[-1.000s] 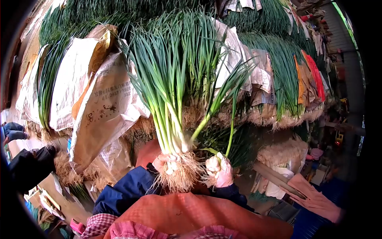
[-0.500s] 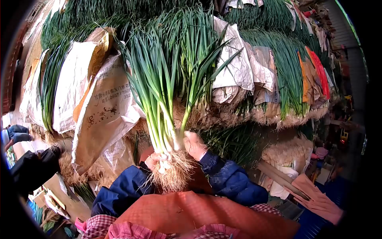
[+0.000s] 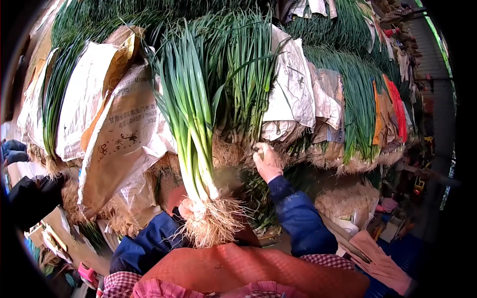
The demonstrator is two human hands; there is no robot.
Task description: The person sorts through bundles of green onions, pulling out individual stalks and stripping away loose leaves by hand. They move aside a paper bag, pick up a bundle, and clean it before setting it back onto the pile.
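My left hand (image 3: 188,208) is closed round the lower end of a bunch of green onions (image 3: 194,144), just above its pale, tangled roots (image 3: 213,223). The bunch stands nearly upright in front of my body, its green leaves pointing away from me. My right hand (image 3: 268,161) is apart from the bunch, at the root side of the green onion pile (image 3: 243,74). Its fingers are curled together near the stalk bases. Whatever lies between those fingers is hidden.
White sacks (image 3: 126,129) hang over the pile on the left, and another white sack (image 3: 290,79) to the right. More green onions (image 3: 343,89) are stacked beyond. A pink glove (image 3: 380,265) lies at lower right. An orange-red apron (image 3: 238,270) covers my lap.
My right hand has left the held bunch and moved right and away from me to the pile. My left hand keeps the bunch, which has shifted slightly left and down.
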